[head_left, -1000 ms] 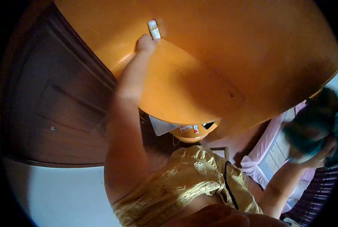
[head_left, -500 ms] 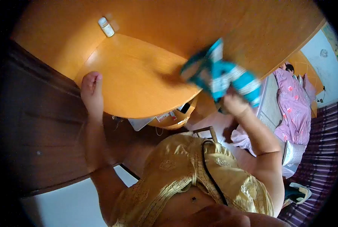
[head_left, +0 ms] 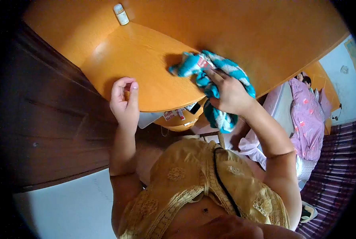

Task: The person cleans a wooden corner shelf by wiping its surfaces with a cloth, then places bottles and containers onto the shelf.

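A teal and white striped cloth (head_left: 237, 71), crumpled, with a small red and white patch on it, is gripped by my right hand (head_left: 229, 95). Part of it rests against the right end of the orange wooden shelf (head_left: 146, 75), and its lower end hangs beside the shelf's curved front edge. At the shelf's left front, my left hand (head_left: 125, 105) is raised, its fingers loosely curled and a gap showing between thumb and fingers. Nothing is in it. A small white-capped bottle (head_left: 121, 14) stands in the shelf's back corner.
Below the shelf, a lower surface holds printed packets (head_left: 174, 114) and a dark object (head_left: 194, 107). A brown curtain-like panel (head_left: 54, 111) borders the left. On the right is a bed with a pink quilt (head_left: 307, 115); a person's head shows at its far end.
My right hand has brought the cloth left and down onto the shelf's edge. My left hand has shifted right, its fingers loosening. The view has tilted slightly.
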`<state>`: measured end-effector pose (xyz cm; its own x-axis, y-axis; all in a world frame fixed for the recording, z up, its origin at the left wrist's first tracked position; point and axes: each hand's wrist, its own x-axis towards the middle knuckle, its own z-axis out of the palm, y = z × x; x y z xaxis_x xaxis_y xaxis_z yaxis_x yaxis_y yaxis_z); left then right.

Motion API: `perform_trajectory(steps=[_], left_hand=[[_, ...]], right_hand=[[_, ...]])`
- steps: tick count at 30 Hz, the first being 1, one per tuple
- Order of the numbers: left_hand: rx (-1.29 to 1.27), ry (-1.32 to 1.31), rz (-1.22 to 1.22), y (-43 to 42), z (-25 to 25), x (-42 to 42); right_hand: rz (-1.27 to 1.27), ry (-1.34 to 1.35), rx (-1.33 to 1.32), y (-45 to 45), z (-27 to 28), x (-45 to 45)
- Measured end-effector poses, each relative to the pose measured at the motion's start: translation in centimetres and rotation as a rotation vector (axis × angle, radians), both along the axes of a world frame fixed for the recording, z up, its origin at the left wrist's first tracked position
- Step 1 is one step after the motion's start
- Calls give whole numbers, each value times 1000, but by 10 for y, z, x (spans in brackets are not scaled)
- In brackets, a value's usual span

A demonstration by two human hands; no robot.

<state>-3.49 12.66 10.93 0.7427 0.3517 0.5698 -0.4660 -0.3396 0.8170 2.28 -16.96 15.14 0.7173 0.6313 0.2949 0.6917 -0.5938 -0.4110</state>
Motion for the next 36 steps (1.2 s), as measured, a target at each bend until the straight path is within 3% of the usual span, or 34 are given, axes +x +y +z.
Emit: perform_trajectory(steps=[6, 11, 16, 20, 25, 28, 32, 36], left_hand=[[-42, -20, 110, -4, 1, 3], [-21, -51, 113, -2, -3, -1], [-36, -92, 168, 7, -5, 0], [-35, -117, 156, 1, 0, 5], [-20, -87, 202, 8, -5, 5], [-23, -40, 213, 3, 1, 2], [-63, -69, 214, 1, -10, 1], [1, 21, 208, -6, -7, -2]], right_hand=[[-127, -71, 11, -9, 8, -19], [-149, 110, -285, 18, 27, 7], [-121, -74, 2, -2, 14, -10], [-142, 169, -160, 21, 25, 14], [-187, 120, 39, -11, 27, -35], [-239, 359, 2, -67, 4, -67], [-766, 475, 368, -131, -34, -112], [-707, 201, 843, -121, -15, -125]])
